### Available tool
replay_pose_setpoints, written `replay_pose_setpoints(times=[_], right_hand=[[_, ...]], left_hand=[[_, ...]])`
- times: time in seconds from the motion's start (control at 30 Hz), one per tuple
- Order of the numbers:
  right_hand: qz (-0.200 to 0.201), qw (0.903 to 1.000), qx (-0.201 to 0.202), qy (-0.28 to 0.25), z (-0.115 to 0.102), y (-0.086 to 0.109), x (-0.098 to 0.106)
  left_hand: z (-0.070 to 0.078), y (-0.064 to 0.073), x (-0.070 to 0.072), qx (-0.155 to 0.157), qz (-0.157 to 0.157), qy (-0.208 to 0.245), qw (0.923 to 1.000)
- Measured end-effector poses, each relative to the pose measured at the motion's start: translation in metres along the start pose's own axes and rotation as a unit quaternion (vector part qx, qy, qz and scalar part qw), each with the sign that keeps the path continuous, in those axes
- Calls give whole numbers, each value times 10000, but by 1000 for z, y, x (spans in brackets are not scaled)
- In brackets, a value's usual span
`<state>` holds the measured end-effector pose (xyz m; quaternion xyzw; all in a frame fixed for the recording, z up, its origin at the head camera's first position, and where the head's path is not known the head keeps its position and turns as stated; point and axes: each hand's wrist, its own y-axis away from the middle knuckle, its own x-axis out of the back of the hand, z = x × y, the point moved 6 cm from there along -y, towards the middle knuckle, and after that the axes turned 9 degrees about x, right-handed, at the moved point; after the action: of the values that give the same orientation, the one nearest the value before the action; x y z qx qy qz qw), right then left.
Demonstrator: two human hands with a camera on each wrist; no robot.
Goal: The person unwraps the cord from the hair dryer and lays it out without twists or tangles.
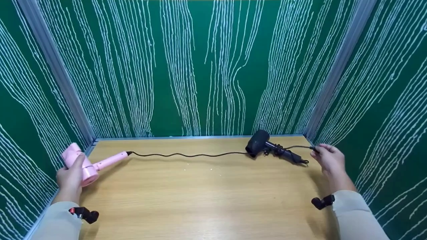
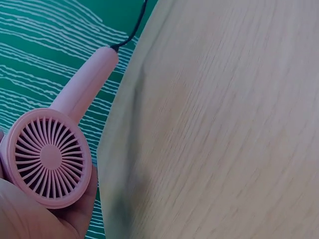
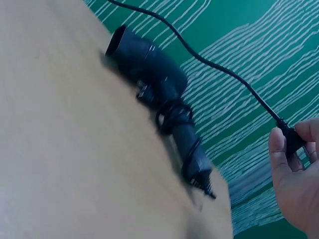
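Note:
At the left side of the table my left hand [image 1: 70, 175] grips a pink hair dryer [image 1: 110, 160] around its barrel. In the left wrist view the dryer's round slatted vent [image 2: 51, 157] faces the camera, and the palm lies under the barrel. A black cord [image 1: 186, 155] runs from the end of the pink handle across to the right, passing behind a black hair dryer [image 1: 258, 141]. Its plug [image 3: 290, 139] is pinched between the thumb and fingers of my right hand [image 1: 330, 160]. The black dryer lies on the table, its own cord wound around the handle [image 3: 187, 144].
The wooden table [image 1: 200, 200] is bounded by green walls [image 1: 206, 83] with white wavy lines, at the back and both sides. Grey metal posts [image 1: 328, 90] stand in the back corners. A few tiny pale specks [image 1: 211, 169] lie mid-table.

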<state>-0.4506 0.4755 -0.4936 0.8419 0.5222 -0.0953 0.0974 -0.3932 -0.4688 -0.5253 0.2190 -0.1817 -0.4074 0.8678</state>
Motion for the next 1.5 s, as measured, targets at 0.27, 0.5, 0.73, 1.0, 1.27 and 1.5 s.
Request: replay_pose_setpoints(times=[0.27, 0.5, 0.73, 1.0, 1.27, 1.5], right_hand=[[316, 9909, -76, 1307, 32, -10, 40], [211, 9328, 428, 3571, 50, -16, 58], [-249, 8895, 749, 4501, 60, -16, 54], [-619, 8445, 1256, 5169, 65, -15, 40], [-850, 8339, 1246, 5310, 73, -16, 30], [-940, 8238, 1335, 5428, 71, -16, 25]], left_hand=[[4, -1, -8, 43, -39, -517, 9986], [5, -6, -11, 74, -373, -826, 9959], [2, -9, -11, 134, -745, -720, 9945], [-2, -13, -9, -248, -487, -939, 9941], [-3, -12, -3, -543, -97, -1485, 9874], [-4, -11, -8, -645, -80, -1606, 9849]])
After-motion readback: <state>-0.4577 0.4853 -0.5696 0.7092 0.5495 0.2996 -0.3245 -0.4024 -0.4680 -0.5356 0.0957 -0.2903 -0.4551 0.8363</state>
